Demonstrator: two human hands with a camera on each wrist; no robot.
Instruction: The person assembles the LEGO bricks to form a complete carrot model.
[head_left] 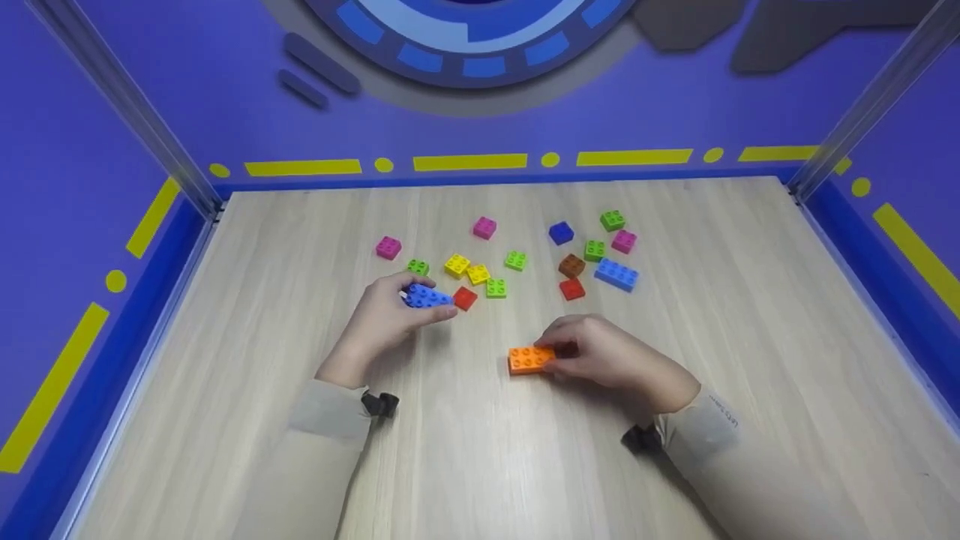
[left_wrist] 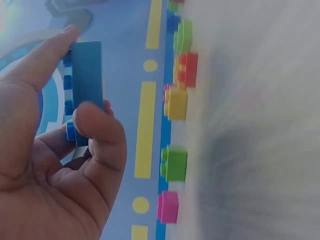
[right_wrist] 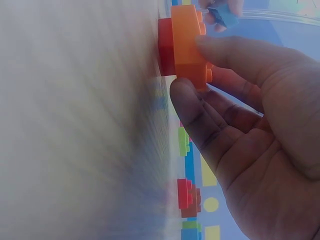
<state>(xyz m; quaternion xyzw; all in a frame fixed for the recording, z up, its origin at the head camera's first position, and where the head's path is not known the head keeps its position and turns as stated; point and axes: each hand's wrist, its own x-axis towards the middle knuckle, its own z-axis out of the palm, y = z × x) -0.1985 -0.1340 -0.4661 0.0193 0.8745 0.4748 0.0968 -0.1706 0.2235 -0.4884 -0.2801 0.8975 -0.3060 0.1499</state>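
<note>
My left hand grips a long blue building brick, held above the table with its studs facing up. In the left wrist view the thumb and fingers pinch this brick at its sides. My right hand pinches the right end of an orange brick, nearer the front. The right wrist view shows the orange brick sitting on top of a red brick, which is mostly hidden from above. Just right of the left hand lies a small red brick.
Behind the hands, several loose bricks lie scattered on the wooden table, among them a yellow one, a brown one, a light-blue long one and a pink one. Blue-purple panels wall the back and sides.
</note>
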